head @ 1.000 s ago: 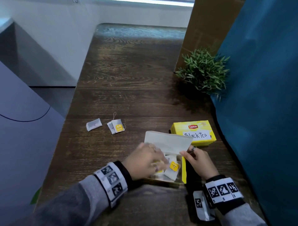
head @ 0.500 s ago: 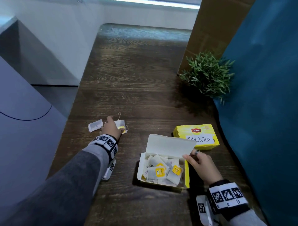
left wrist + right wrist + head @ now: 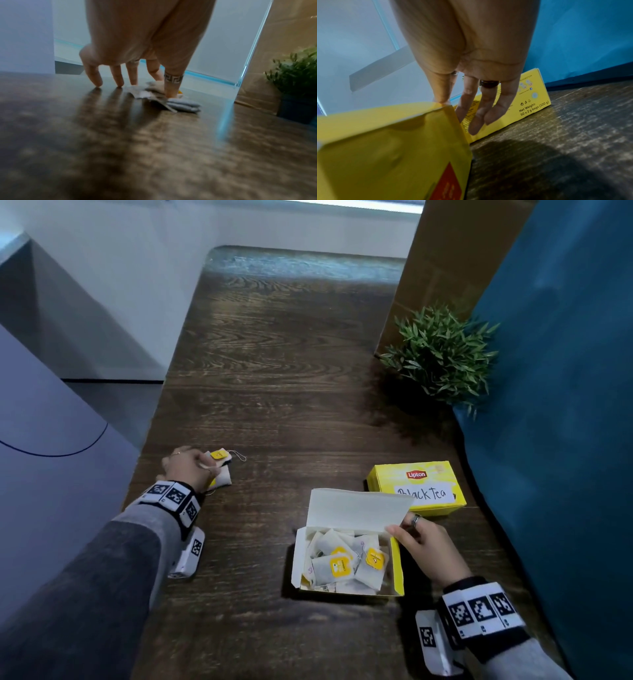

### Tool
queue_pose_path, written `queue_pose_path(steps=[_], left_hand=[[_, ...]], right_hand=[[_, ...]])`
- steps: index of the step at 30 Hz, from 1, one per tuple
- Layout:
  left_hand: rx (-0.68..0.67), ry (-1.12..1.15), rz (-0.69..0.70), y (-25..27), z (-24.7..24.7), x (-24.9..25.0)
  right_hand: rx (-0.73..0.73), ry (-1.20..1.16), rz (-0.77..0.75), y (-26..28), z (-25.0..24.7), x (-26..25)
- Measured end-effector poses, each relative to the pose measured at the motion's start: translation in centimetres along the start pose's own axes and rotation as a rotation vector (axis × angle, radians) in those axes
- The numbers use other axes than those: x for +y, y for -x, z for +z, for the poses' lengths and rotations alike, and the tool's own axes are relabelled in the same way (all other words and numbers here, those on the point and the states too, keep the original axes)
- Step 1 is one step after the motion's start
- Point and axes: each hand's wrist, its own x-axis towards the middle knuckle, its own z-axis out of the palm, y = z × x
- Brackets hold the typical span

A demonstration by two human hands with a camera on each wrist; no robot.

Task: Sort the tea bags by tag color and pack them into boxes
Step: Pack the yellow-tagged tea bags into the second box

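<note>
Tea bags (image 3: 219, 470) lie at nine o'clock on the table (image 3: 291, 392), pinched under our left hand (image 3: 186, 465); our right hand (image 3: 428, 546) grasps the open box's (image 3: 397, 563) lid (image 3: 356, 508) at four o'clock.

**Three cameras: one overhead, two low at the wrists**

My head view looks forward and down along the wooden table (image 3: 281, 392), taking in both hands. My left wrist view sits just above the tabletop, facing along the left hand (image 3: 145, 40) toward the potted plant (image 3: 298, 81), which the head view shares. My right wrist view, very close, looks past the right hand (image 3: 467, 54) at the open box (image 3: 393, 148) and closed box (image 3: 522, 105).
</note>
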Motion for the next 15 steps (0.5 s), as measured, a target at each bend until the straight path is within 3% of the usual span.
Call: queue_pose_path(steps=[6, 15], left_hand=[[-0.045, 0.108, 0.157, -0.82, -0.04, -0.91], [-0.072, 0.131, 0.181, -0.63, -0.48, -1.18]], right_hand=[[-0.001, -0.019, -0.001, 0.09, -0.01, 0.0], [-0.002, -0.023, 0.006, 0.15, 0.02, -0.05]])
